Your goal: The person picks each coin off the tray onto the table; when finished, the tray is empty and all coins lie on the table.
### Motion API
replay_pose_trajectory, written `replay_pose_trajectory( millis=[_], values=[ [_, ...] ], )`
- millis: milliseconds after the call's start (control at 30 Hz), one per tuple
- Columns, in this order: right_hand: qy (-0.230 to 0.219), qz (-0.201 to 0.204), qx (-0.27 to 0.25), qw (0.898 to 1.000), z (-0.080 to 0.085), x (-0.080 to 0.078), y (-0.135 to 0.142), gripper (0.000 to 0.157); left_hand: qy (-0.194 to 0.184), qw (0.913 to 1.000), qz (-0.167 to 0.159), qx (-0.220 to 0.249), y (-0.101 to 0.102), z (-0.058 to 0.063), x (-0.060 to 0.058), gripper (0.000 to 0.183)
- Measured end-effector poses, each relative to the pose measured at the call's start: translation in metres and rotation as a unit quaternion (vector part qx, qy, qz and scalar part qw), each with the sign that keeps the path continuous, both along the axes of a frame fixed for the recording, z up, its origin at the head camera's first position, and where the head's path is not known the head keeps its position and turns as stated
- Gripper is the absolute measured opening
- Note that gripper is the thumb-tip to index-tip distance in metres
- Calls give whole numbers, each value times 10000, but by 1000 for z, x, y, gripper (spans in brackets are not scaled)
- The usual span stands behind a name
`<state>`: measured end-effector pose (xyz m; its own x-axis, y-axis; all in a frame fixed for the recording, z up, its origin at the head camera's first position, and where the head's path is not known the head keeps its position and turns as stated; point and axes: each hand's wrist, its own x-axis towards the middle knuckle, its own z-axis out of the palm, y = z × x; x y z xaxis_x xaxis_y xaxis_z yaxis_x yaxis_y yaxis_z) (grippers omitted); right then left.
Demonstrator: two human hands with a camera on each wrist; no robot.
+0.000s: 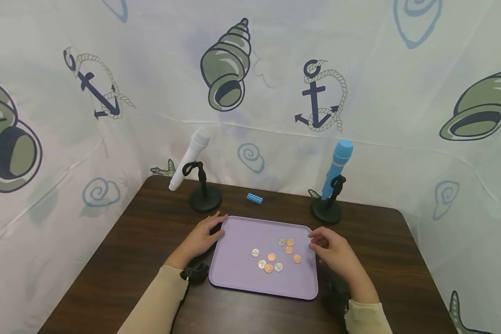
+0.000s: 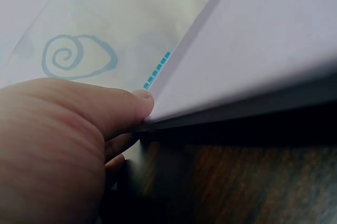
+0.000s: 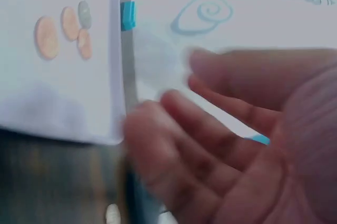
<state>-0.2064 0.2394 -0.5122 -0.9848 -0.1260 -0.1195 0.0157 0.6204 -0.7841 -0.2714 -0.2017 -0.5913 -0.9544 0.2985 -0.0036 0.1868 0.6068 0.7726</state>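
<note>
A lilac tray (image 1: 238,273) lies on the table with several copper- and silver-coloured coins (image 1: 271,257) spread over its middle and right side. At the tray's back left corner my left hand (image 1: 200,237) holds the rim. In the left wrist view the thumb (image 2: 139,103) touches that rim; the other fingers are partly hidden below it. My right hand (image 1: 336,253) is just beside the tray's right rim, its fingers loosely bent. The right wrist view shows that hand (image 3: 226,129) blurred, with nothing between thumb and fingers, and a few coins (image 3: 47,37) on the tray beyond.
Behind the tray, a white microphone (image 1: 188,160) leans in a black stand (image 1: 206,198) on the left. A blue microphone (image 1: 336,167) sits in another black stand (image 1: 326,211) on the right. Between them lies a blue toy brick (image 1: 254,198). Printed cloth (image 1: 275,83) surrounds the table.
</note>
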Motion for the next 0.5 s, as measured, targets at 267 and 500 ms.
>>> replay_pose_trajectory(
  millis=[267,500],
  values=[
    [180,1316,1187,9840,-4,9,-26,27,-44,10000,40,0,2,3,2,57],
    [255,716,1603,9841,-21,0,-36,22,-11,10000,32,9,2,6,4,56]
  ],
)
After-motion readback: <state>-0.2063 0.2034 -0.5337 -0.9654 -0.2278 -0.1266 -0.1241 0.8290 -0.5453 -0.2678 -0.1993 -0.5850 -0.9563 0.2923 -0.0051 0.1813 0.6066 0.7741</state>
